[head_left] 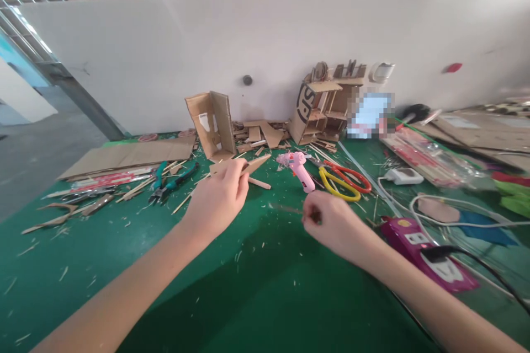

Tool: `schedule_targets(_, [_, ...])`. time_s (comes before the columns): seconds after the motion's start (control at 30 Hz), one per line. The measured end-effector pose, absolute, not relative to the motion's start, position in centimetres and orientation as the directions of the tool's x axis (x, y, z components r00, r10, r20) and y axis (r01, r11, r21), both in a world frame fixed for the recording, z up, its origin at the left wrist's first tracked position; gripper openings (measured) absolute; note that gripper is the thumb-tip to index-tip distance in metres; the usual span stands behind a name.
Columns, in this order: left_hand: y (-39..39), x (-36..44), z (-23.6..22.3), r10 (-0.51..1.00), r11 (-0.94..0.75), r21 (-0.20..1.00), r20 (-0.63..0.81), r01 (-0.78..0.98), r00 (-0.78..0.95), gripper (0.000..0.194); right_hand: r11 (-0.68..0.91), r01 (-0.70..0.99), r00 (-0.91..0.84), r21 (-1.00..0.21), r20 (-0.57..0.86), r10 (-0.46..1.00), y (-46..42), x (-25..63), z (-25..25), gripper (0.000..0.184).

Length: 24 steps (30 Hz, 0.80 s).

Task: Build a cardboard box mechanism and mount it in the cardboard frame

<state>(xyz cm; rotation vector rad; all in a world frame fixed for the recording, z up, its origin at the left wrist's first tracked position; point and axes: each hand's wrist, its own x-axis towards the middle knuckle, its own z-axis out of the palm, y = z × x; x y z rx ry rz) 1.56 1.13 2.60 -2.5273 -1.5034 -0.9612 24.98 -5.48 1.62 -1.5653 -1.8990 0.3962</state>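
My left hand (219, 193) is closed around a small piece of cardboard (258, 163), whose pointed end sticks out to the right past my fingers. To its right, my right hand (329, 220) is curled in a pinch. From its fingertips a thin, blurred strip (287, 209) reaches left over the green table (248, 298); its material is unclear. A pink glue gun (302, 170) lies just beyond my right hand. Beside it are scissors (345, 179) with one yellow and one orange handle. Under the held cardboard lies a short pale stick (260, 183).
An open cardboard piece (211, 124) stands upright at the back, left of a small cardboard shelf (314, 113). Pliers (165, 182) and wood sticks lie left. A purple power strip (430, 256) with cables sits right, near a white adapter (403, 176). Scraps litter the table.
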Motion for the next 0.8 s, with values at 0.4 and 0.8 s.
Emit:
schedule_targets(0.4, [2.6,1.4,1.6,0.898,-0.44,0.769,0.387,0.464,0.21,0.023,0.24,0.936,-0.228,-0.258,0.078,0.971,-2.9,20.6,0.1,0.029])
schedule_targets(0.8, [1.2,3.8,-0.9,0.903,-0.089,0.996,0.079,0.003,0.423,0.036,0.372,0.722,-0.17,-0.583,0.373,0.912,-2.8,20.8,-1.6,0.037])
